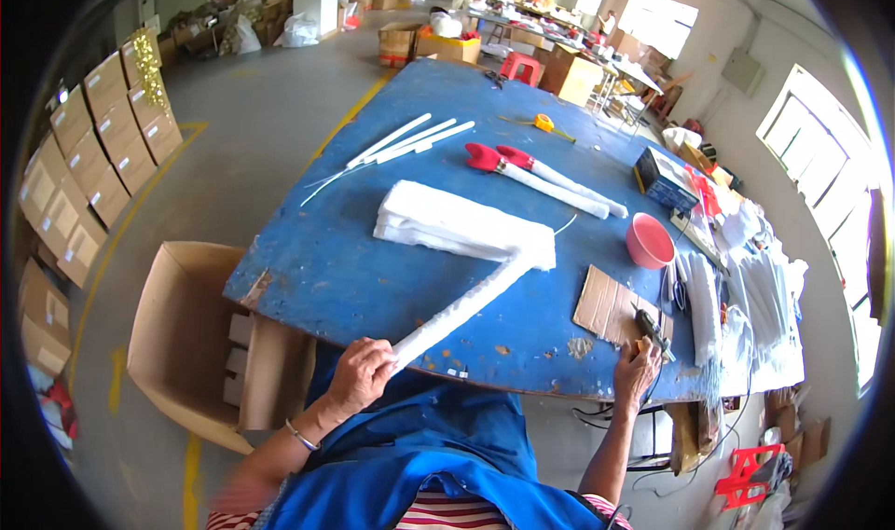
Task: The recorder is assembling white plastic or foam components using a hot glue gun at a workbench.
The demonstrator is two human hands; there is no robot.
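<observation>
My left hand point(361, 373) grips the near end of a long white padded stick point(463, 304) at the front edge of the blue table point(345, 278). The stick slants up to the right, its far end touching a stack of folded white wadding point(457, 222). My right hand point(637, 371) reaches to a glue gun point(653, 330) lying on a piece of brown cardboard point(611, 304) at the table's right front, fingers around its handle.
Two red-tipped white sticks point(545, 178), thin white rods point(403, 144), a pink bowl point(649, 241), a dark box point(667, 178) and a yellow tool point(543, 123) lie farther back. White material piles at the right point(760, 288). An open carton point(191, 339) stands on the floor left; stacked boxes point(93, 157) line the wall.
</observation>
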